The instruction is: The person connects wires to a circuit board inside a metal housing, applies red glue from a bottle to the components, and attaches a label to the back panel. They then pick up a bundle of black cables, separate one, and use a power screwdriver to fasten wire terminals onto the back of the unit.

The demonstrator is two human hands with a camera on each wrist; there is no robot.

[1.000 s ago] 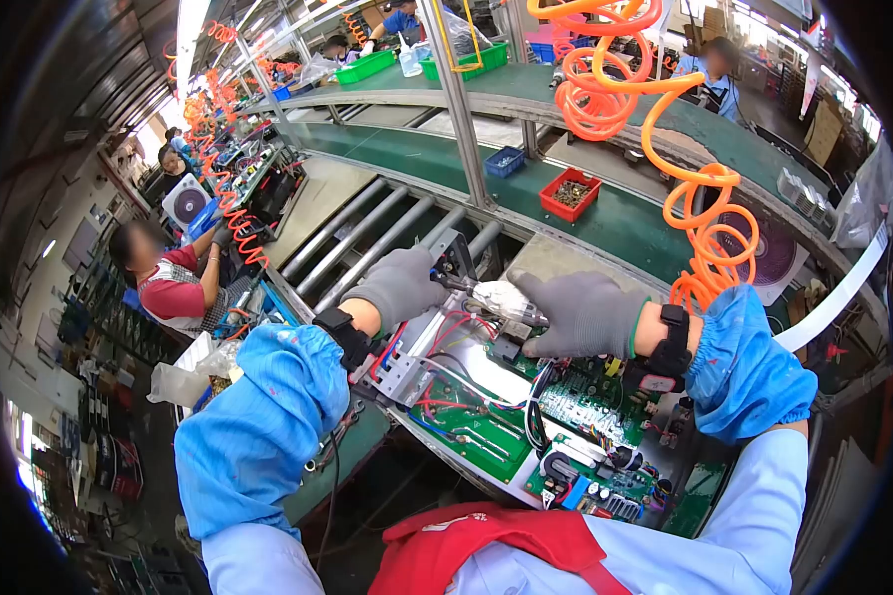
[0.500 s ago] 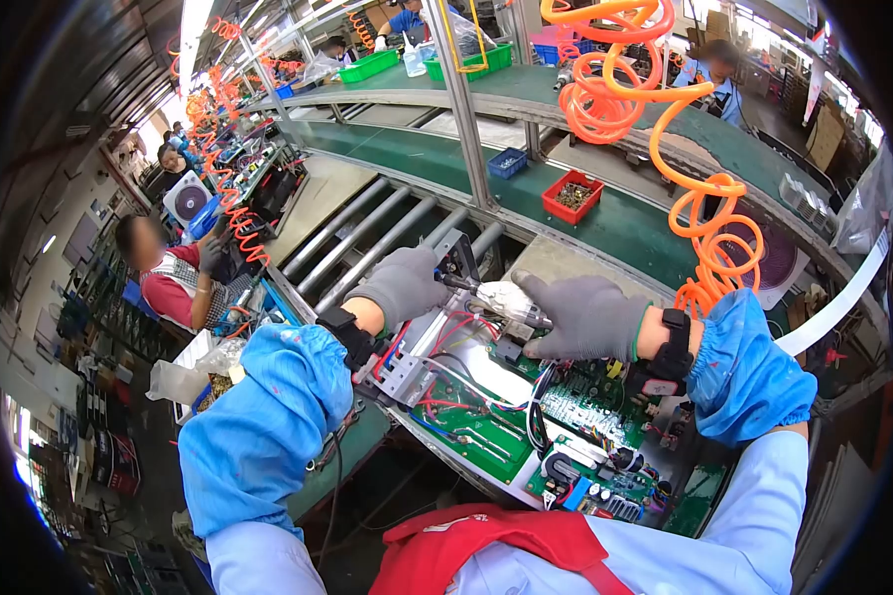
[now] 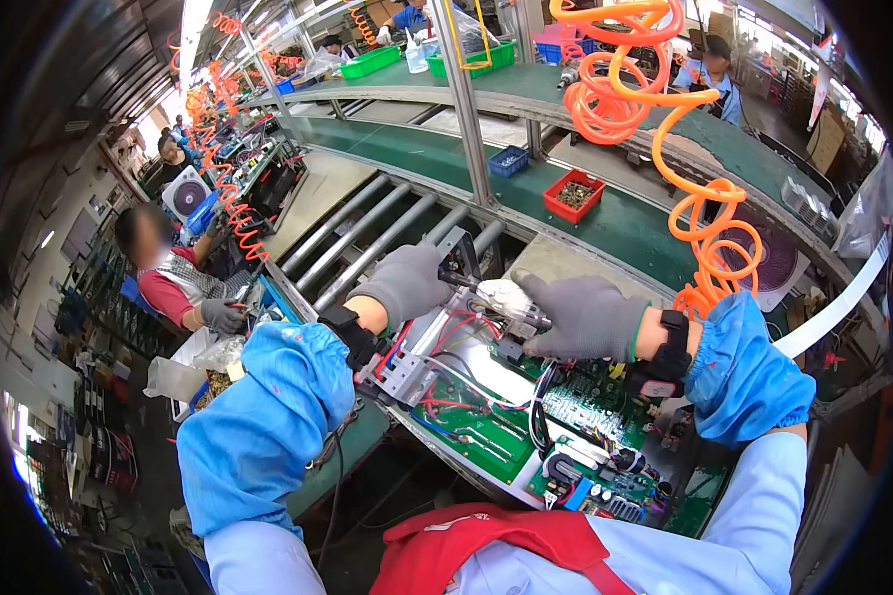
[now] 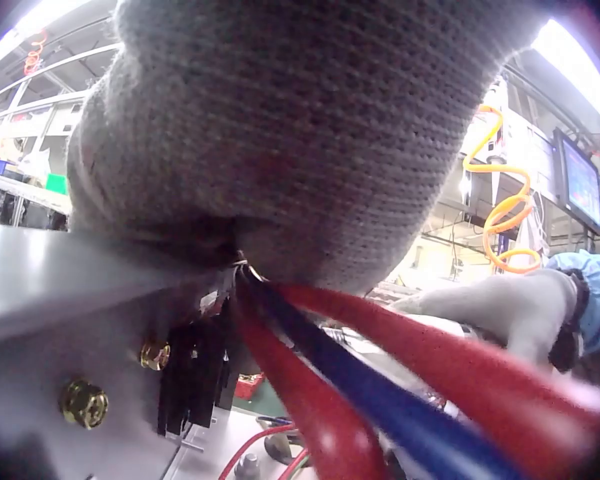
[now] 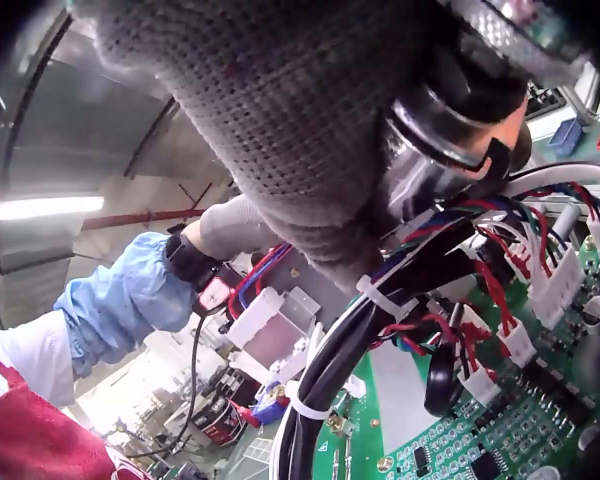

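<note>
My gloved right hand (image 3: 590,317) grips a silver air screwdriver (image 3: 506,297) lying across above the circuit board (image 3: 481,441), its narrow end to the left. In the right wrist view, the glove curls beside the tool's chrome body (image 5: 435,140). My gloved left hand (image 3: 407,283) holds the upper part of a metal bracket (image 3: 407,375), beside a black upright piece (image 3: 458,256) near the tool's narrow end; its fingertips are hidden. In the left wrist view, red and blue wires (image 4: 315,410) run out below the glove, next to the bracket's plate (image 4: 40,400) with brass-coloured fasteners.
Bundled black cables (image 5: 325,390) cross the board. Steel rollers (image 3: 357,243) lie beyond my left hand. A red bin of small metal parts (image 3: 573,196) and a blue bin (image 3: 507,161) stand on the green conveyor. Orange coiled hose (image 3: 700,213) hangs at right. Another person (image 3: 169,278) sits at left.
Both my hands, the screwdriver and the bracket keep nearly the same place. The view shifts slightly. The person at left has lowered a gloved hand toward the bench.
</note>
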